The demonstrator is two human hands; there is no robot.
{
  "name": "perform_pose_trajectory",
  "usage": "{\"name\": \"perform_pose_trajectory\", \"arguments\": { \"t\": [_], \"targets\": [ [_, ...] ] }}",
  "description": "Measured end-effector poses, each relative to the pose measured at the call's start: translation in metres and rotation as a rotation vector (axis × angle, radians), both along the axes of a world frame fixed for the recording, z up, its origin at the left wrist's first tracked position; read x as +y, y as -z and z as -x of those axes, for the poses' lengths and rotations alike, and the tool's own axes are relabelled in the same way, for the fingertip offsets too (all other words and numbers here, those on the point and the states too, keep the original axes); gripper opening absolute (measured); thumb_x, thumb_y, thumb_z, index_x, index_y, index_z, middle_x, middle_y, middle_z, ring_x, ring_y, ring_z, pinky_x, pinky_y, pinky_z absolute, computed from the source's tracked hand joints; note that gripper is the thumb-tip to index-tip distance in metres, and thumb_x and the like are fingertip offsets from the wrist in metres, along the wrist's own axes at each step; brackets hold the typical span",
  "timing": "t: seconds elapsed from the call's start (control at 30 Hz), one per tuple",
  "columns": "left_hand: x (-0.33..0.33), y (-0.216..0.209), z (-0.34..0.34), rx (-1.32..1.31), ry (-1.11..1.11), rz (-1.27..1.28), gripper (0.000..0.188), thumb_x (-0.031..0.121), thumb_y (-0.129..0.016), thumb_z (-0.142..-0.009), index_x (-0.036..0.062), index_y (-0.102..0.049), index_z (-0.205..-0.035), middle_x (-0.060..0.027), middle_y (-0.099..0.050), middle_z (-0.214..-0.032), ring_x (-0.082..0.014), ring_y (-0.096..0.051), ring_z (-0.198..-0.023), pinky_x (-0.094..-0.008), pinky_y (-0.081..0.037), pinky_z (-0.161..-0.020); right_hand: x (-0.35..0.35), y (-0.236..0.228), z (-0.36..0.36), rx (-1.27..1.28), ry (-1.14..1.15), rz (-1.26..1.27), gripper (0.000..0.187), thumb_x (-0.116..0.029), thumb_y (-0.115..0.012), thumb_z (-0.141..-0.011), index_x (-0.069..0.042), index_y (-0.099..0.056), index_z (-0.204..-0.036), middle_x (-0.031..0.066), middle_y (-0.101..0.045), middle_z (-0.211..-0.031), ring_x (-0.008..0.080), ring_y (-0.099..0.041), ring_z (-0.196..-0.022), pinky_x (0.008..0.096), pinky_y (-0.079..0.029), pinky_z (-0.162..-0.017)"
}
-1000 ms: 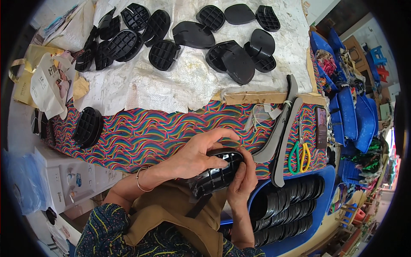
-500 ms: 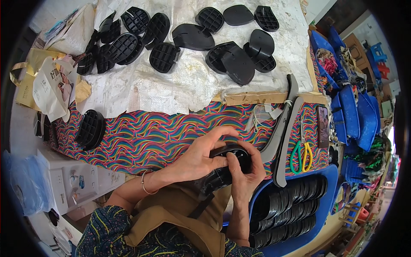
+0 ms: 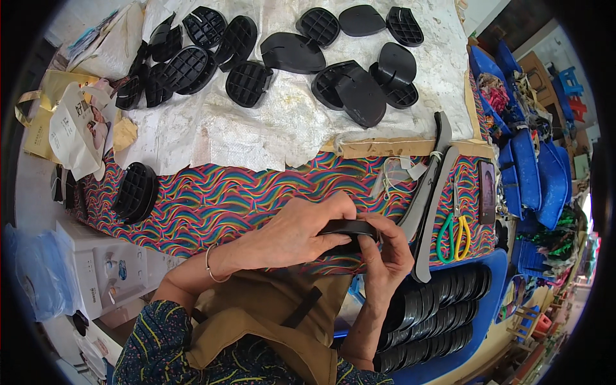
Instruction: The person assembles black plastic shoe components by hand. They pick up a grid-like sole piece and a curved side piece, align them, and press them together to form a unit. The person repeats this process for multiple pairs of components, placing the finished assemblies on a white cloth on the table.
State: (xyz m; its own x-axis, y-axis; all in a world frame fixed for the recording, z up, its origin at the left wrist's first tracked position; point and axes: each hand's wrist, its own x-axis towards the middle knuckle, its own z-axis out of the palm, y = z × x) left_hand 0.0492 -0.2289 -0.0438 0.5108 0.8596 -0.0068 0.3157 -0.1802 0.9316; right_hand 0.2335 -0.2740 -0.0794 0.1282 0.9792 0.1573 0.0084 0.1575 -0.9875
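Note:
Between my two hands is a black plastic shoe heel (image 3: 350, 227), tilted so that its curved edge faces up. My left hand (image 3: 301, 221) grips its left side, thumb below and fingers over the top. My right hand (image 3: 387, 260) pinches the right end with thumb and fingers. Most of the heel's underside is hidden. Beyond the hands, several similar black heel pieces (image 3: 292, 54) lie on a white woven sheet (image 3: 218, 141), some showing their gridded hollow side. A lone stack of heel pieces (image 3: 136, 194) rests on the patterned cloth (image 3: 224, 199) at the left.
Right of my hands lie long grey-black curved strips (image 3: 425, 212), scissors (image 3: 454, 234) with green and yellow handles, and a phone (image 3: 486, 192). A blue bin (image 3: 494, 269) holds rows of black heels by my right forearm. Bags (image 3: 80, 135) stand at the far left.
The heel has turned from showing its hollow gridded side to showing its edge. Both hands have shifted slightly, the right one a little to the right.

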Motion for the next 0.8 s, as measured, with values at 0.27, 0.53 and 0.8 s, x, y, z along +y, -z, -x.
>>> {"name": "perform_pose_trajectory", "arguments": {
  "t": [0.27, 0.53, 0.8],
  "targets": [
    [0.008, 0.011, -0.003, 0.179, 0.090, -0.466, 0.031, 0.010, -0.079, -0.072, 0.0083, -0.066, -0.100, -0.0095, -0.067, -0.085, -0.0312, -0.067, -0.077, -0.0410, -0.050, -0.064, -0.005, 0.005, -0.005, -0.325, 0.106, -0.141, 0.035, 0.009, -0.071, -0.073, -0.002, -0.067, -0.106, 0.0139, -0.066, -0.110, 0.0289, -0.061, -0.109, 0.0377, -0.048, -0.093],
    [0.005, 0.021, -0.005, 0.005, -0.069, -0.268, 0.060, 0.006, -0.079, -0.069, 0.0103, -0.054, -0.123, -0.0072, -0.068, -0.086, -0.0299, -0.066, -0.085, -0.0430, -0.049, -0.074, -0.013, 0.007, -0.026, -0.557, 0.043, -0.202, 0.042, 0.011, -0.067, -0.065, -0.003, -0.067, -0.105, 0.0122, -0.066, -0.107, 0.0297, -0.061, -0.097, 0.0377, -0.048, -0.085],
    [-0.002, 0.028, -0.001, 0.016, -0.095, -0.116, 0.080, -0.002, -0.080, -0.064, 0.0085, -0.043, -0.134, -0.0129, -0.068, -0.103, -0.0309, -0.067, -0.101, -0.0403, -0.051, -0.087, 0.007, -0.020, -0.003, -0.678, -0.149, -0.308, 0.048, 0.002, -0.078, -0.064, -0.006, -0.069, -0.111, 0.0082, -0.062, -0.104, 0.0277, -0.058, -0.090, 0.0370, -0.048, -0.077]
  ]
}}
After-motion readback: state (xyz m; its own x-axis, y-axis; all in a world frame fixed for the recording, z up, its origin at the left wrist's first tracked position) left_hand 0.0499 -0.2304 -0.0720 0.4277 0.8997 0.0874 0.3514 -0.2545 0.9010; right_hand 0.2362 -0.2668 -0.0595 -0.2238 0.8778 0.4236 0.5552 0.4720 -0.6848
